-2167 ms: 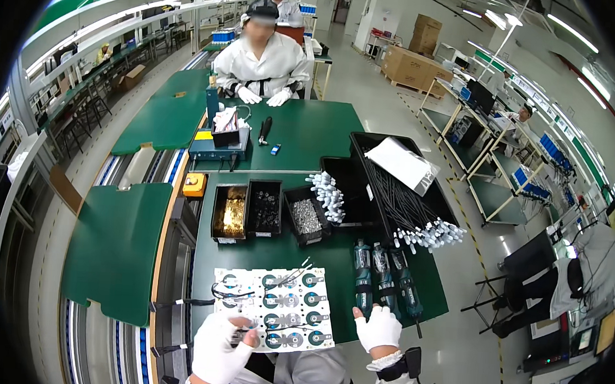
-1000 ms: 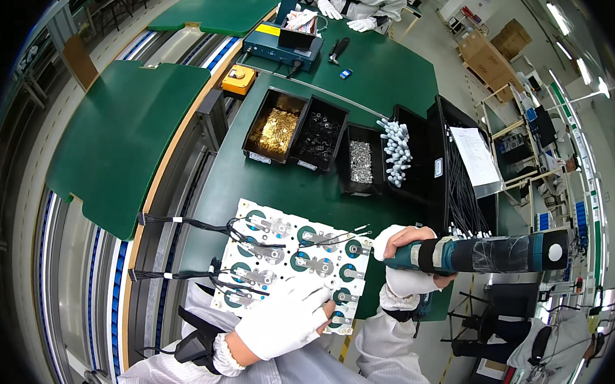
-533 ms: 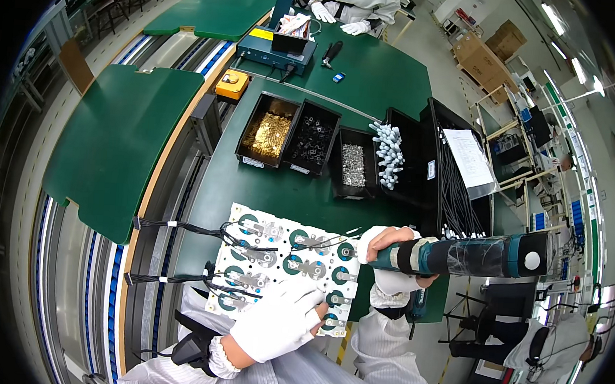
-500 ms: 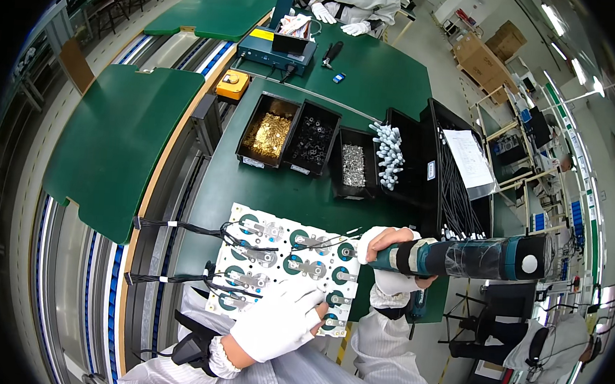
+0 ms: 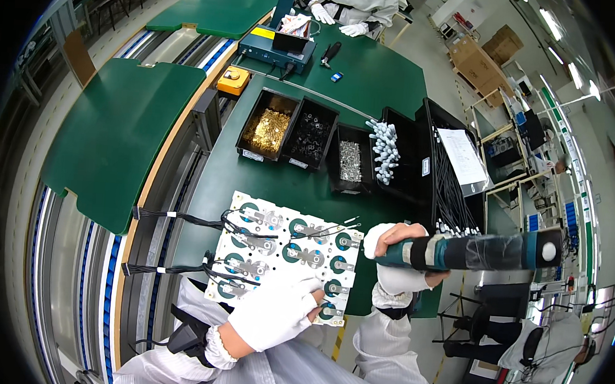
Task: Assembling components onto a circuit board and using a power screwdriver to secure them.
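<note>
A white plate (image 5: pixel 285 264) with dark green discs, metal tabs and black cable bundles lies at the near side of the green table. My left hand (image 5: pixel 275 315), in a white glove with bare fingertips, rests on the plate's near edge. Its fingers are bent and pressed together; whatever is under them is hidden. My right hand (image 5: pixel 402 234), gloved likewise, is wrapped round a teal and black cordless screwdriver (image 5: pixel 487 252) held level, just right of the plate. The screwdriver's bulky end points right; its tip is hard to make out.
Beyond the plate stand black bins with gold parts (image 5: pixel 267 130), black parts (image 5: pixel 312 134), silver parts (image 5: pixel 350 161) and grey-capped pieces (image 5: pixel 385 151). A large bin holds black cables (image 5: pixel 455 194) and a paper sheet (image 5: pixel 462 159). Across the table sits a person (image 5: pixel 351 1) in white.
My right hand has moved the screwdriver slightly right, away from the plate. The left hand stays on the plate's near edge. The whole view has shifted a little.
</note>
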Demonstrator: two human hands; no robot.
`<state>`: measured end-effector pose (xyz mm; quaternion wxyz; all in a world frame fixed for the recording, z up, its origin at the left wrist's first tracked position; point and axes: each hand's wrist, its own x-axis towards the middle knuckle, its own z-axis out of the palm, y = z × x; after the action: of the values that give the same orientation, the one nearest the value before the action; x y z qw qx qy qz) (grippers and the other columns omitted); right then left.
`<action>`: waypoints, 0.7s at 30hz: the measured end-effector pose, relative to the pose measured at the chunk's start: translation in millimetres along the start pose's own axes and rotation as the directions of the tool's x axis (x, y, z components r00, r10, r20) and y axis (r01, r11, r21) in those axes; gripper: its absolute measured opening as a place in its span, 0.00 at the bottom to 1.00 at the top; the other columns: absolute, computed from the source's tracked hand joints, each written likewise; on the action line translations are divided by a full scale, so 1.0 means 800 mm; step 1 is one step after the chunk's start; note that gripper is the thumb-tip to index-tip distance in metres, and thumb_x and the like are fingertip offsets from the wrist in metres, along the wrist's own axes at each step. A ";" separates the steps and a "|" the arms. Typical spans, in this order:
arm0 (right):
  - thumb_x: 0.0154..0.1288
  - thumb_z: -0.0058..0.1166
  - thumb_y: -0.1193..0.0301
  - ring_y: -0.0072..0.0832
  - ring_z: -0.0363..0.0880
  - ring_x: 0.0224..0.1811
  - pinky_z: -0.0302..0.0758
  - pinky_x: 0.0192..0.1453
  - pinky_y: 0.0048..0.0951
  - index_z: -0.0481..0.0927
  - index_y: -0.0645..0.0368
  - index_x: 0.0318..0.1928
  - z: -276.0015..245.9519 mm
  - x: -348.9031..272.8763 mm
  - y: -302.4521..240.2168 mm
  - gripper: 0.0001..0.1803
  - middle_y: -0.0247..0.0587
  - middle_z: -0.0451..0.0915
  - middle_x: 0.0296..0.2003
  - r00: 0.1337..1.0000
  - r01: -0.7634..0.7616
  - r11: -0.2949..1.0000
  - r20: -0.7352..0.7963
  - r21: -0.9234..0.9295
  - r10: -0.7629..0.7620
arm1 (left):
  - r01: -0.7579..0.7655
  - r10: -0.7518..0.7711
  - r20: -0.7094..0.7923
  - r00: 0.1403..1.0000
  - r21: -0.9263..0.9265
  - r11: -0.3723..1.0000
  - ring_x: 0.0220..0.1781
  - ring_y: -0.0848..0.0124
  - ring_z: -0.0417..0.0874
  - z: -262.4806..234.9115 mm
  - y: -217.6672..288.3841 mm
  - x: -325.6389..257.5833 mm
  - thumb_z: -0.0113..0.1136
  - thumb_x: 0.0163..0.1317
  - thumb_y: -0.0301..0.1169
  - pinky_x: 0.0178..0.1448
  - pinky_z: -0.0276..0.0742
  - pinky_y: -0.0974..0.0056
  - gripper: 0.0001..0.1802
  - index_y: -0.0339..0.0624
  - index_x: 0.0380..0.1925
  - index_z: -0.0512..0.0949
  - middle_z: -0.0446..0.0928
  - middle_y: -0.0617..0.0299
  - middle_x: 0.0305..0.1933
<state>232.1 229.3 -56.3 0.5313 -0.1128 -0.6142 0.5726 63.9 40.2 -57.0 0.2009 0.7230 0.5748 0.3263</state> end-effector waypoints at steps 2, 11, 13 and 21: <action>0.59 0.42 0.21 0.38 0.79 0.21 0.79 0.26 0.35 0.79 0.72 0.37 -0.013 -0.010 -0.008 0.55 0.55 0.80 0.24 0.984 -0.047 0.993 0.179 0.111 0.027 | -0.027 0.027 -0.011 1.000 0.006 1.000 0.57 0.58 0.82 0.002 -0.004 -0.003 0.69 0.59 0.31 0.60 0.78 0.54 0.12 0.41 0.41 0.81 0.82 0.59 0.49; 0.57 0.49 0.22 0.42 0.83 0.29 0.80 0.33 0.37 0.79 0.75 0.41 -0.014 -0.045 0.004 0.56 0.55 0.80 0.28 0.970 -0.196 0.949 0.189 0.248 0.151 | -0.034 0.035 -0.001 0.999 0.030 0.999 0.57 0.58 0.82 0.007 -0.008 -0.002 0.69 0.58 0.31 0.60 0.79 0.55 0.11 0.41 0.40 0.82 0.81 0.59 0.50; 0.56 0.49 0.21 0.42 0.83 0.29 0.80 0.35 0.36 0.79 0.75 0.41 -0.017 -0.047 0.005 0.56 0.55 0.80 0.30 0.971 -0.191 0.947 0.191 0.258 0.144 | -0.047 0.047 -0.012 0.999 0.015 0.999 0.58 0.57 0.81 0.011 -0.008 -0.005 0.69 0.58 0.31 0.59 0.79 0.55 0.11 0.41 0.40 0.82 0.81 0.59 0.51; 0.53 0.56 0.41 0.40 0.81 0.37 0.78 0.48 0.37 0.78 0.70 0.41 0.000 -0.042 -0.009 0.38 0.52 0.81 0.33 0.919 -0.297 0.949 0.301 0.102 0.255 | -0.121 0.118 -0.080 0.990 -0.032 0.992 0.54 0.55 0.83 0.012 -0.016 -0.006 0.69 0.56 0.27 0.56 0.79 0.53 0.12 0.42 0.40 0.81 0.83 0.59 0.47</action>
<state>249.4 201.9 -68.4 0.3580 -0.0761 -0.6184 0.6954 61.1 39.5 -73.2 0.1717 0.7390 0.5319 0.3761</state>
